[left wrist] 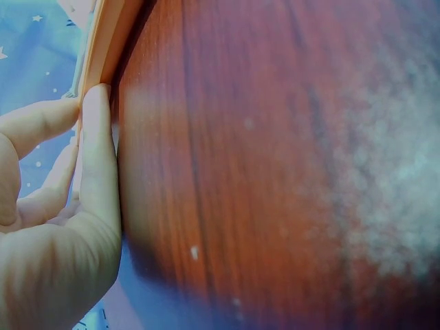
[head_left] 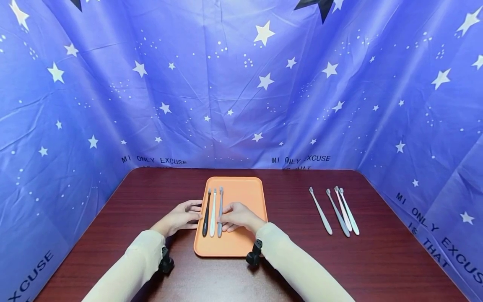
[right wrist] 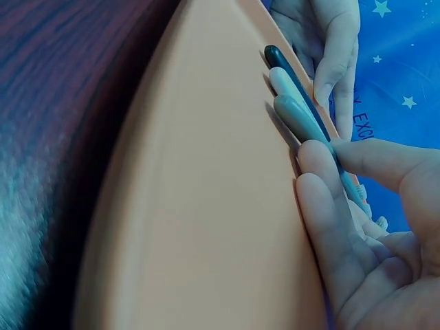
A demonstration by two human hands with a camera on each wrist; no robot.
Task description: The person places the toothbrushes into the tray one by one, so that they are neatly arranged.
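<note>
- We find the right hand (head_left: pixel 239 216) at the centre of the lower frame, thumb and fingers closed in a pinch on a blue-grey toothbrush (head_left: pixel 221 205).
- That toothbrush lies along the left part of an orange tray (head_left: pixel 241 245), bristle end toward the top of the frame.
- To its left in the tray we record a white toothbrush (head_left: pixel 213 214), then a black toothbrush (head_left: pixel 206 214) nearest the left rim; all three lie roughly parallel.
- We note the left hand (head_left: pixel 180 216) left of the tray, fingers extended and touching its left edge; no toothbrush is in its grasp.
- At right of the frame, on the dark red table (head_left: pixel 113 218), we count four more: a light grey toothbrush (head_left: pixel 320 212) set apart, then a darker grey toothbrush (head_left: pixel 338 214), a pink toothbrush (head_left: pixel 343 209) and a pale green toothbrush (head_left: pixel 350 213) grouped closely.
- Behind, we observe a blue star-patterned curtain (head_left: pixel 226 96) filling the upper frame.
</note>
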